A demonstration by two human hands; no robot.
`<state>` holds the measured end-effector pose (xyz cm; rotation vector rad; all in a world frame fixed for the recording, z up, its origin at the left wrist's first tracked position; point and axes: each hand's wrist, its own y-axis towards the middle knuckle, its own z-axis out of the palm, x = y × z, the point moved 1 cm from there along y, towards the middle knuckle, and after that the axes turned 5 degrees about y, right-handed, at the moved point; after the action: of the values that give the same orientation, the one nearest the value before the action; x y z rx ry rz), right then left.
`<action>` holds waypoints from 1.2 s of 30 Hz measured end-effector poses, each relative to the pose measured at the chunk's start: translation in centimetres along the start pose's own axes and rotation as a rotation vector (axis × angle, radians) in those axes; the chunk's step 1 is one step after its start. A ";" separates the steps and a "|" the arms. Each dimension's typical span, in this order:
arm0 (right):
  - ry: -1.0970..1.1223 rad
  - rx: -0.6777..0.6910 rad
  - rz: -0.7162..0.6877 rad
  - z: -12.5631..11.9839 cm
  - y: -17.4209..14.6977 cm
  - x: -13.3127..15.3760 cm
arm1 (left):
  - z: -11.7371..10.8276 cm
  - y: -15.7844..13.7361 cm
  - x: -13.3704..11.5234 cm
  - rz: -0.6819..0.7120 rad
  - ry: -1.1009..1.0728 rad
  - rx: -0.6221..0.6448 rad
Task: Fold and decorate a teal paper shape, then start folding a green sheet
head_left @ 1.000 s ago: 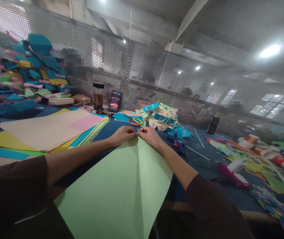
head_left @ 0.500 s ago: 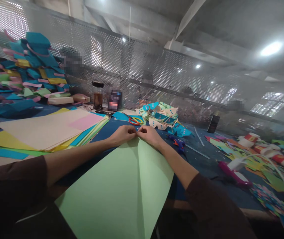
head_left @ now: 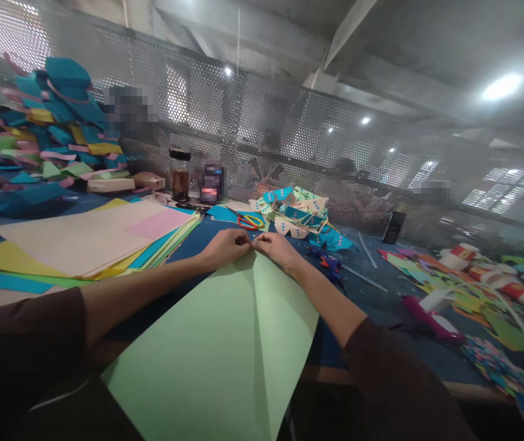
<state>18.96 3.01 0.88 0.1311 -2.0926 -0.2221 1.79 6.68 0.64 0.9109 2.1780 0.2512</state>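
Note:
A large sheet of light green paper (head_left: 198, 349) hangs over the near table edge, with a crease running down its right part. At its far end my left hand (head_left: 229, 247) pinches the paper. My right hand (head_left: 275, 248) pinches it right beside the left, the fingertips of both almost meeting. Just beyond the hands lie scissors (head_left: 253, 223) with red and yellow handles. To the right of my right hand rests a blue glue gun (head_left: 330, 264).
Stacked coloured paper (head_left: 82, 239) lies at left. Behind the hands is a heap of cut paper shapes (head_left: 296, 214). A lidded jar (head_left: 180, 177) and a phone (head_left: 211, 184) stand at the back. A magenta power strip (head_left: 434, 320) with a white cable lies right.
Both hands keep their pinch on the green paper at nearly the same spot. Only a very slight shift of the fingers and sheet shows.

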 end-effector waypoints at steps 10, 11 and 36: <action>-0.178 -0.021 0.024 -0.2 0.2 -1.3 | -0.2 0.7 1.6 -0.029 0.075 0.003; -0.205 -0.023 0.029 0.0 0.3 -1.3 | -0.2 0.6 1.5 -0.020 0.098 -0.005; -0.453 -0.123 0.178 1.7 0.1 -1.1 | 0.0 -3.2 1.3 0.411 0.646 0.269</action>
<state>18.08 3.48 -0.83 -0.1971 -2.5149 -0.2919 -0.55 5.25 -1.52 1.6078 2.6244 0.5167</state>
